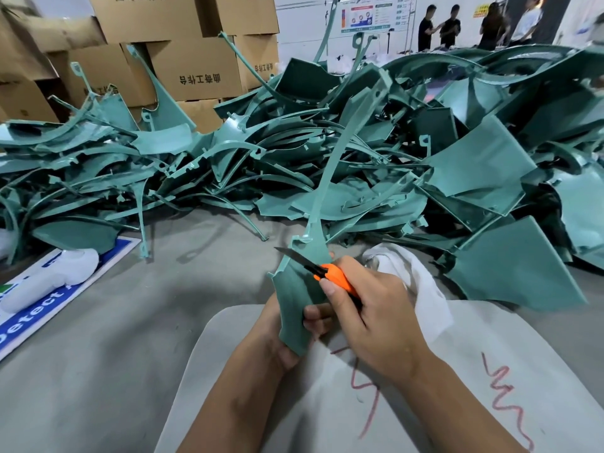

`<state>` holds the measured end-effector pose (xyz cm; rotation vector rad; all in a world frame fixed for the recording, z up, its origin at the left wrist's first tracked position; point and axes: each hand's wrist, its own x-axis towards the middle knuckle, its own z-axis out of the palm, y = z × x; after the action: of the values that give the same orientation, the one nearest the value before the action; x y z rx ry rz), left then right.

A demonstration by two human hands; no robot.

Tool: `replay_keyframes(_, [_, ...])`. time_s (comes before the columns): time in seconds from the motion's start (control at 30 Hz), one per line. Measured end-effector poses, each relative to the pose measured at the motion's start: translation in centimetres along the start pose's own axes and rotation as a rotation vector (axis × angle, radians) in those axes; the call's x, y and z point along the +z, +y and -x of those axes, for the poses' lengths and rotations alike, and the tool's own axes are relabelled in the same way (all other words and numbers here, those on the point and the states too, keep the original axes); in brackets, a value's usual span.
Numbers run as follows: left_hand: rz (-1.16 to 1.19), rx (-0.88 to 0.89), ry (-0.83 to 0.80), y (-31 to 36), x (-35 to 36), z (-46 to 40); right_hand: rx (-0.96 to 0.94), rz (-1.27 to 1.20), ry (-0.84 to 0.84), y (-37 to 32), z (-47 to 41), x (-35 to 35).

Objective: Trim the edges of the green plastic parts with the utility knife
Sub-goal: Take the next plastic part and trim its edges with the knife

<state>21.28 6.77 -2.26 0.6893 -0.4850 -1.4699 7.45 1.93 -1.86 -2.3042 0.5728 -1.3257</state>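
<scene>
1 orange utility knife (pixel 336 278). 1 green plastic part (pixel 295 299) in hand; heap of green parts (pixel 359 158) behind, too many and tangled to count. At least 8 cardboard boxes (pixel 192 73). 4 people (pixel 477 24) at far wall. 1 white cloth (pixel 415 282). 1 blue-and-white sign (pixel 49 302).

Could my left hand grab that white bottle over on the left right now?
Probably not yet: the left hand is gripping the green part being trimmed. The table between it and the white bottle looks free.
</scene>
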Motion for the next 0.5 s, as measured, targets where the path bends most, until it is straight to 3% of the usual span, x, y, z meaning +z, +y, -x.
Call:
replay_keyframes(0.2, [0.032, -0.040, -0.045, 0.5, 0.4, 0.3, 0.042, 0.055, 0.057, 0.1, 0.0, -0.1])
replay_keyframes(0.4, [0.088, -0.051, 0.125, 0.0, -0.6, -0.1, -0.016, -0.015, -0.059, -0.2, 0.2, 0.4])
replay_keyframes(0.5, [0.044, -0.047, -0.011, 0.4, 0.2, 0.4, 0.025, 0.057, 0.031, 0.0, 0.0, 0.2])
